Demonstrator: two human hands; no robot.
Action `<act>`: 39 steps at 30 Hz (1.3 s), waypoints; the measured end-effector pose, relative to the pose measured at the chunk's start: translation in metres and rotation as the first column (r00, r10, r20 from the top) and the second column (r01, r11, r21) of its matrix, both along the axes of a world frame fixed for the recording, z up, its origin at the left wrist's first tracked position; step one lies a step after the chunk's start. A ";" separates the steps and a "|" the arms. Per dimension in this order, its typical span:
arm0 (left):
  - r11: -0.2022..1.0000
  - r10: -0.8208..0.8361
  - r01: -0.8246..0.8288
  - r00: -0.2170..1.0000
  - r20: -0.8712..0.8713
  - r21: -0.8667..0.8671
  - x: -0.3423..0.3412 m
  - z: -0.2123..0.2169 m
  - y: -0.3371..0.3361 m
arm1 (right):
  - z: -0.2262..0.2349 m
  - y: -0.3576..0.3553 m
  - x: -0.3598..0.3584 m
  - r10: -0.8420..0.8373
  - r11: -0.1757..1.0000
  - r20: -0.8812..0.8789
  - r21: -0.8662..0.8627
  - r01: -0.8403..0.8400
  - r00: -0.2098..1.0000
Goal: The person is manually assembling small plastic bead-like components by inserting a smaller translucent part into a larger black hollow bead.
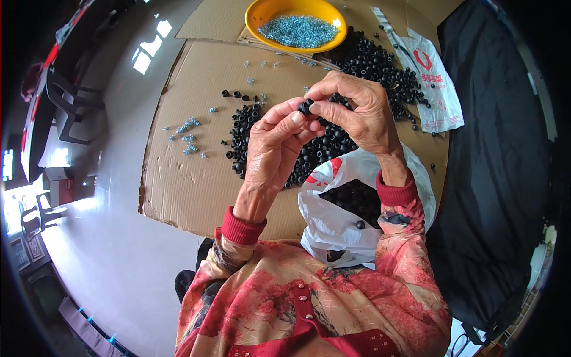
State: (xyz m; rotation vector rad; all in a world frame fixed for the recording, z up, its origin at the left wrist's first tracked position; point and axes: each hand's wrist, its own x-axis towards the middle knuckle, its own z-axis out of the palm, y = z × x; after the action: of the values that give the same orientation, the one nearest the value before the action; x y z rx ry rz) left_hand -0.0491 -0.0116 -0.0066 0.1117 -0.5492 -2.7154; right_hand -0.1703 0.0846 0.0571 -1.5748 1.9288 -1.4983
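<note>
Above the cardboard, my left hand [264,152] pinches a small black plastic piece [306,107] between thumb and fingers. My right hand [360,113] comes in from the other side, its thumb and forefinger closed at the same piece. The fingers partly cover it, so its exact shape is hard to make out. Below and around both hands lies a spread of black plastic parts [324,149], some round like balls, others like short hollow caps. Small shiny bluish pieces [189,125] are scattered left of my left hand.
A yellow bowl [253,28] of bluish pieces stands at the far side of the cardboard [178,190]. More black balls [369,56] are heaped beside it, near a flat white bag [437,101]. An open white plastic bag [315,217] with black balls sits by my right forearm.
</note>
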 end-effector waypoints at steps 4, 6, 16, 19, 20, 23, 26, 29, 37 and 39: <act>0.999 0.029 -0.028 0.999 0.028 -0.039 -0.001 0.000 0.002 | 0.000 0.000 0.005 -0.057 0.998 -0.162 -0.038 0.052 0.985; 0.998 0.039 -0.037 0.999 0.030 -0.046 -0.001 0.000 0.002 | 0.000 0.000 0.005 -0.076 0.997 -0.213 -0.048 0.067 0.974; 1.000 -0.021 0.021 1.000 -0.018 0.006 -0.001 -0.006 0.001 | 0.003 0.003 0.008 -0.014 0.999 -0.138 -0.031 0.010 0.990; 1.000 -0.028 0.028 0.999 -0.034 0.009 -0.001 -0.007 0.001 | 0.004 0.003 0.007 -0.019 1.000 -0.151 -0.027 0.015 0.988; 1.000 -0.028 0.028 0.999 -0.027 0.004 -0.001 -0.007 0.001 | 0.005 0.004 0.007 -0.021 1.000 -0.154 -0.025 0.017 0.988; 0.999 -0.038 0.038 0.999 -0.013 -0.021 -0.001 -0.005 0.000 | 0.004 0.005 0.005 -0.020 1.000 -0.184 -0.022 0.016 0.983; 0.999 -0.037 0.036 0.999 -0.008 -0.025 0.000 -0.005 -0.001 | 0.000 0.003 0.002 -0.013 0.999 -0.142 -0.043 0.007 0.990; 0.999 -0.022 0.022 1.000 0.002 -0.046 -0.002 -0.004 0.000 | -0.001 0.005 0.000 0.002 1.000 -0.060 -0.029 -0.003 0.998; 0.988 0.087 -0.072 0.990 0.111 -0.133 0.000 0.000 0.003 | -0.012 0.006 0.000 -0.021 0.999 0.028 -0.035 0.022 0.999; 0.986 0.105 -0.087 0.987 0.120 -0.144 0.000 0.001 0.003 | -0.013 0.006 0.000 -0.033 0.999 0.028 -0.029 0.034 0.999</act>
State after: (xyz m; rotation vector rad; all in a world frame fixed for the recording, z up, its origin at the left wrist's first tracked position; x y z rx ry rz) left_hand -0.0494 -0.0084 -0.0060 0.2693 -0.7478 -2.5801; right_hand -0.1701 0.0909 0.0439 -1.5331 1.9360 -1.5603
